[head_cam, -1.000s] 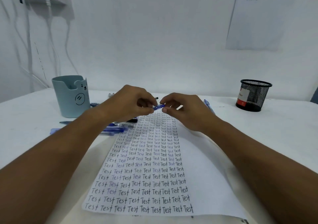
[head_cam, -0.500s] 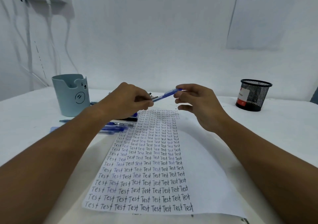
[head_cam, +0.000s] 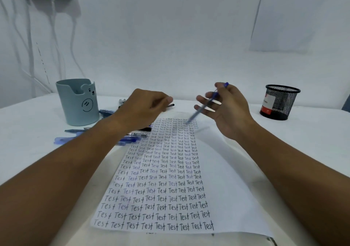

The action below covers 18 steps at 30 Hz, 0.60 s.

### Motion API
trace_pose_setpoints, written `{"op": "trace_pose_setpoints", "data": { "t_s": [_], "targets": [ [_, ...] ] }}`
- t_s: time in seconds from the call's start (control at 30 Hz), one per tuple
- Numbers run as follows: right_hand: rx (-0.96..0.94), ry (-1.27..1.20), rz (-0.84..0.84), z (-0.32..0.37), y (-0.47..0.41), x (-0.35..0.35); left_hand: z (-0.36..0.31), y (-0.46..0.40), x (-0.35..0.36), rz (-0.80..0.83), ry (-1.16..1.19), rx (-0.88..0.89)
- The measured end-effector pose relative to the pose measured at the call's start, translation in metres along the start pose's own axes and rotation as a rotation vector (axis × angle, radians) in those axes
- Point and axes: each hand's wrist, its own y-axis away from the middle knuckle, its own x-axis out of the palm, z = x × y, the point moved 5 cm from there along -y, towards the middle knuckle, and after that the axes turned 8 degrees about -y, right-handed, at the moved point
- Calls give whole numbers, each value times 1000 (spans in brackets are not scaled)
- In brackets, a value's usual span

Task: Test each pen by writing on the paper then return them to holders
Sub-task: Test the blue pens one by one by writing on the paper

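My right hand [head_cam: 230, 111] pinches a blue pen [head_cam: 206, 103] between thumb and fingers above the top of the paper [head_cam: 229, 189]. The pen slants with its tip down and to the left, just over the top rows of "Test", and it is blurred. My left hand [head_cam: 145, 107] hovers over the paper's top left corner with its fingers curled in and thumb against the index finger. Nothing shows inside it. Several blue pens [head_cam: 132, 138] lie on the table under my left forearm. The blue-grey bear cup holder [head_cam: 77, 102] stands at the left and the black mesh holder [head_cam: 280, 102] at the right.
A dark pen [head_cam: 171, 105] lies on the white table [head_cam: 312, 141] just beyond my left hand, with more pens [head_cam: 106, 111] beside the bear cup. The wall stands close behind the table, with cables at the left and a printed sheet at the upper right.
The hands held the pen together, then drew apart. My right hand rose to the right with the pen, which swung tip-down toward the paper. My left hand let go of it and stayed curled.
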Motion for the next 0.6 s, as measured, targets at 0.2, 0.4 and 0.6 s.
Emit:
{"op": "trace_pose_setpoints", "data": {
  "t_s": [0.2, 0.4, 0.6],
  "targets": [
    [-32, 58, -235, 15, -8, -32, 2, 3, 6, 92, -215, 130],
    [32, 30, -236, 19, -10, -36, -1, 5, 16, 214, -242, 192],
    [0, 254, -95, 13, -12, -37, 0, 7, 33, 373, -239, 240]
  ]
}}
